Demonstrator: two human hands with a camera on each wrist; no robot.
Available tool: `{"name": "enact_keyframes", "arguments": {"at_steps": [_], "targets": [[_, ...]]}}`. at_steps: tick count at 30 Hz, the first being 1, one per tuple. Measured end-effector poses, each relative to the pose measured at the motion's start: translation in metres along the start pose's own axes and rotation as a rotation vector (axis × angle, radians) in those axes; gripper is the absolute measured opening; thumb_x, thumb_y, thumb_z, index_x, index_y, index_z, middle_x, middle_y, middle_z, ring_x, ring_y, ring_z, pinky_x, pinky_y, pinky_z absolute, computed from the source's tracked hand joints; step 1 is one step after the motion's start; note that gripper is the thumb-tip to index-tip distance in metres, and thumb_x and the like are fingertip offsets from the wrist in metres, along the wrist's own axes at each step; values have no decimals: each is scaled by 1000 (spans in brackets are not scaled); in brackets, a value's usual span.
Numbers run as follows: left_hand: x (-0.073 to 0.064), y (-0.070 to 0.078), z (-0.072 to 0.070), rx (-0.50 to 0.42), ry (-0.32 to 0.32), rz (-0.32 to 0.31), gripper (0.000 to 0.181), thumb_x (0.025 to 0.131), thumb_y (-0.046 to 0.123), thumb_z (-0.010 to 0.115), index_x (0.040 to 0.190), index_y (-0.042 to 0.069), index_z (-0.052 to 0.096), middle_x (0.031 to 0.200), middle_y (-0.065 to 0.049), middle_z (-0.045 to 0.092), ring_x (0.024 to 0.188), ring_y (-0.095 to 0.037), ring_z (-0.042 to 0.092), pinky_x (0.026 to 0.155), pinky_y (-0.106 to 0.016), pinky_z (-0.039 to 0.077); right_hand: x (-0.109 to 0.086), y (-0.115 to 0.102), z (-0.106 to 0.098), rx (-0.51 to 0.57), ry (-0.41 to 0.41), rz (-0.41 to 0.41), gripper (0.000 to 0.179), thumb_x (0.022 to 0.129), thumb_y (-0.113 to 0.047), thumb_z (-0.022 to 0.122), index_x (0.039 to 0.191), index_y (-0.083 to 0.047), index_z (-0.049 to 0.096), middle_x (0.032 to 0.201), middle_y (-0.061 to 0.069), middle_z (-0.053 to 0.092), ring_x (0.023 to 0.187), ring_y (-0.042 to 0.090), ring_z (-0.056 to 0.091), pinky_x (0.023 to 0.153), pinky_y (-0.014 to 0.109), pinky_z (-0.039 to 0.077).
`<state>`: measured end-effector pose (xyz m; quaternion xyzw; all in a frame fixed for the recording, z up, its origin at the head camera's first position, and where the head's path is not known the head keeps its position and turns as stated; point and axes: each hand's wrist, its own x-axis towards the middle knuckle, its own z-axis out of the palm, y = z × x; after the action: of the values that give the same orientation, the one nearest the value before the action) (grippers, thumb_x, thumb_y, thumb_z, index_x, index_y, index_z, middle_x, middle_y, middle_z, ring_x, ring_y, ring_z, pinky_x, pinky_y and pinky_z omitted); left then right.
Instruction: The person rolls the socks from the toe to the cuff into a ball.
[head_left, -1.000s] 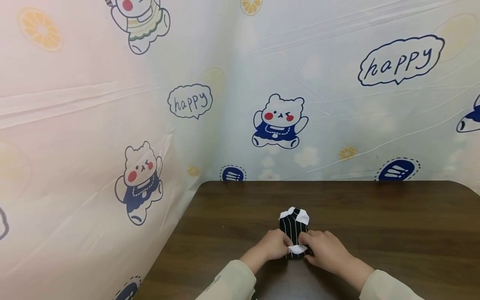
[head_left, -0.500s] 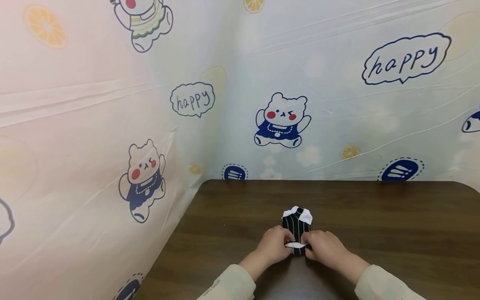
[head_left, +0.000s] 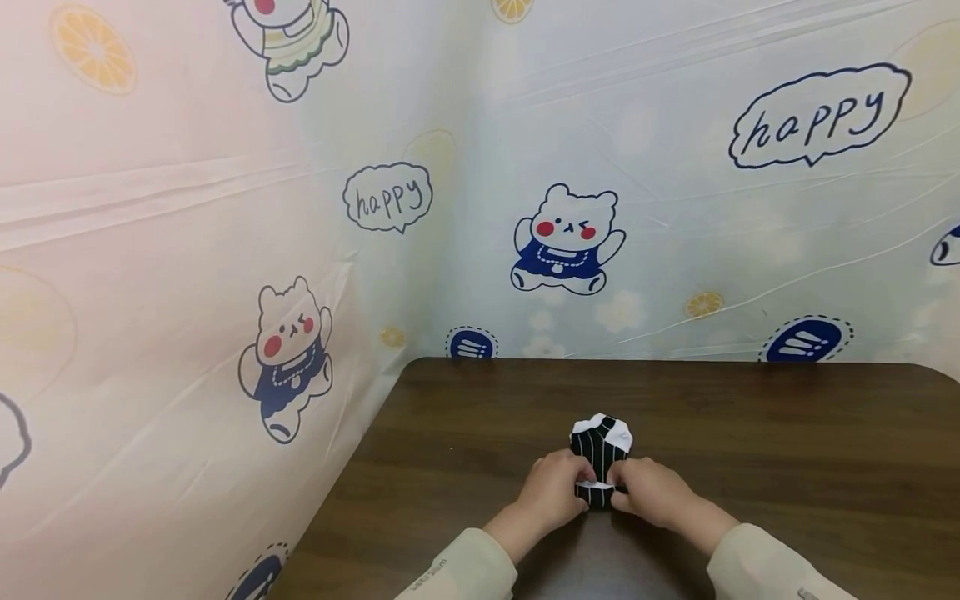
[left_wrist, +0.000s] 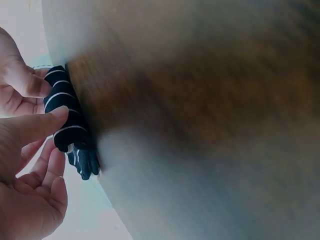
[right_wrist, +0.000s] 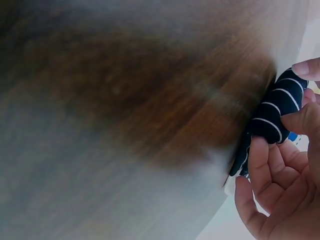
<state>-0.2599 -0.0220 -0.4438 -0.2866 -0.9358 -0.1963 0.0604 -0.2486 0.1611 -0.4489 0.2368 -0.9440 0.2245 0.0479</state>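
A black sock [head_left: 596, 454] with thin white stripes and white patches at its far end lies on the brown table. Its near end is folded over into a thick roll, with a narrow white strip along the fold. My left hand [head_left: 553, 490] pinches the left end of that roll, thumb on the near side and fingers behind, as the left wrist view shows on the striped roll [left_wrist: 65, 102]. On the other end, my right hand [head_left: 651, 492] pinches the roll [right_wrist: 280, 107] the same way. Both thumbs press against the striped fabric.
The dark wooden table [head_left: 450, 417] extends to both sides and behind the sock. Beyond its back and left edges hang pale printed curtains [head_left: 660, 208] with bears and the word "happy". Light sleeves [head_left: 472, 562] cover the forearms.
The near end of the sock has been rolled further away from the body, and its white strip has narrowed. Both hands keep hold at its sides.
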Motion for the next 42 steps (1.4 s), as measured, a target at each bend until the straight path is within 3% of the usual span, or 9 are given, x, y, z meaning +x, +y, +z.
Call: {"name": "enact_keyframes", "arguments": {"at_steps": [11, 16, 22, 28, 37, 42], "targets": [[3, -1, 2, 80, 4, 49, 18, 71, 6, 75, 83, 18, 71, 75, 11, 61, 71, -1, 55, 69, -22, 42, -1, 1, 0, 44, 15, 2, 12, 72, -11, 67, 73, -15, 56, 59, -13, 44, 52, 4, 39, 48, 25, 35], [6, 0, 2, 96, -45, 39, 18, 74, 3, 70, 86, 17, 74, 79, 11, 67, 75, -4, 61, 70, -23, 46, -3, 0, 0, 2, 57, 31, 14, 72, -12, 67, 81, -15, 56, 63, -10, 47, 54, 6, 41, 49, 27, 37], [15, 1, -3, 4, -150, -51, 20, 75, -2, 66, 86, 13, 74, 78, 8, 66, 72, -6, 59, 65, -21, 46, -7, -3, -2, -164, 154, -50, 24, 71, -19, 72, 90, -15, 58, 79, -7, 54, 65, 12, 52, 56, 34, 44], [19, -1, -8, -62, -222, -94, 18, 74, -3, 66, 82, 12, 73, 75, 8, 64, 70, -6, 53, 63, -20, 43, -10, -3, -4, -208, 184, -133, 32, 68, -21, 78, 90, -14, 57, 80, -6, 54, 66, 12, 52, 57, 35, 44], [18, 1, -16, -133, -244, -96, 14, 76, -4, 67, 80, 8, 72, 70, 7, 61, 65, -5, 49, 60, -18, 41, -10, -1, -3, -184, 170, -170, 33, 67, -18, 79, 88, -14, 55, 79, -6, 53, 62, 10, 49, 54, 32, 43], [18, -1, -15, -128, -228, -78, 11, 78, 1, 69, 82, 10, 74, 70, 8, 63, 66, -3, 51, 62, -17, 41, -9, 2, 0, -165, 159, -169, 25, 68, -13, 76, 84, -13, 57, 77, -5, 53, 60, 11, 49, 52, 32, 42]]}}
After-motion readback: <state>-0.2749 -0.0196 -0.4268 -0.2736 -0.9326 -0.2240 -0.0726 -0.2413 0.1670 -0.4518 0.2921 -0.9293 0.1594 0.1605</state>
